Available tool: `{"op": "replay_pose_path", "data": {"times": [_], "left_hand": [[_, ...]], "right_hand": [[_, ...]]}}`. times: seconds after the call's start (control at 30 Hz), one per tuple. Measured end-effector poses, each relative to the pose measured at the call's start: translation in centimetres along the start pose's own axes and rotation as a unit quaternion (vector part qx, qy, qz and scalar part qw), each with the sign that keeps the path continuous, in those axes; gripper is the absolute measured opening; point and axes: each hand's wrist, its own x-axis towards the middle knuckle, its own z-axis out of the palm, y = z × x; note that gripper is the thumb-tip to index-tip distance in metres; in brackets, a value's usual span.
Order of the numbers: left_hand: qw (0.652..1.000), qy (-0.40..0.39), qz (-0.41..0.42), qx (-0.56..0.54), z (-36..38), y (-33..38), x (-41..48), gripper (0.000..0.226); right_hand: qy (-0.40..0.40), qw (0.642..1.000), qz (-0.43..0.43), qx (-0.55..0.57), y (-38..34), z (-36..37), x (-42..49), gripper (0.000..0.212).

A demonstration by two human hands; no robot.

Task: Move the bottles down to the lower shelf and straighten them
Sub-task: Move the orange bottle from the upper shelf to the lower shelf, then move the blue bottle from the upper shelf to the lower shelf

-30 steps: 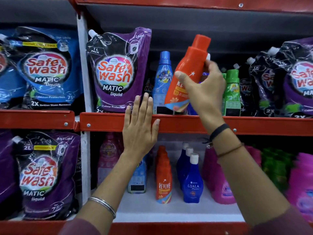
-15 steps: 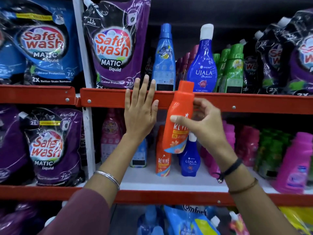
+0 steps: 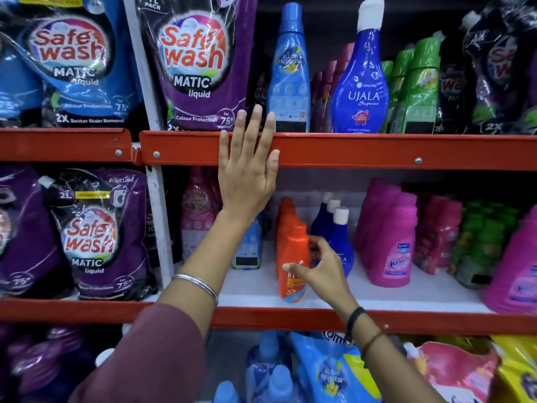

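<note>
An orange bottle (image 3: 293,251) stands upright near the front of the white lower shelf (image 3: 406,298), at the head of a row of like orange bottles (image 3: 286,210). My right hand (image 3: 322,271) grips it, thumb across the label and fingers curled at its right shoulder. My left hand (image 3: 247,175) lies flat on the red edge of the upper shelf (image 3: 348,151), fingers spread, holding nothing. On the upper shelf stand a light blue bottle (image 3: 289,77) and a dark blue Ujala bottle (image 3: 360,91). Smaller dark blue bottles (image 3: 340,228) line up right of the orange row.
Purple and blue Safe Wash pouches (image 3: 197,62) fill the left of both shelves, split by a white upright post (image 3: 158,216). Pink bottles (image 3: 392,242) and green bottles (image 3: 418,88) crowd the right. Pouches and blue bottles (image 3: 328,370) sit on the bottom shelf.
My right hand has carried the orange bottle down from the upper shelf onto the lower shelf. The view has tilted downward. My left hand has stayed on the red shelf edge.
</note>
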Motion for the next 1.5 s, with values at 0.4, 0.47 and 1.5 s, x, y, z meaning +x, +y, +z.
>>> {"op": "replay_pose_path", "data": {"times": [0.4, 0.47, 1.5], "left_hand": [[1.000, 0.009, 0.003, 0.005, 0.3, -0.1, 0.0, 0.048], [1.000, 0.003, 0.001, 0.004, 0.2, -0.1, 0.0, 0.048], [0.999, -0.026, -0.035, 0.013, 1.1, 7.7, 1.5, 0.056]], "right_hand": [[-0.024, 1.000, 0.007, -0.008, 2.2, 1.3, 0.4, 0.069], [-0.033, 0.999, 0.000, -0.020, 2.0, 0.9, 0.2, 0.074], [0.127, 0.966, -0.225, 0.019, -16.8, -16.1, 11.2, 0.049]]}}
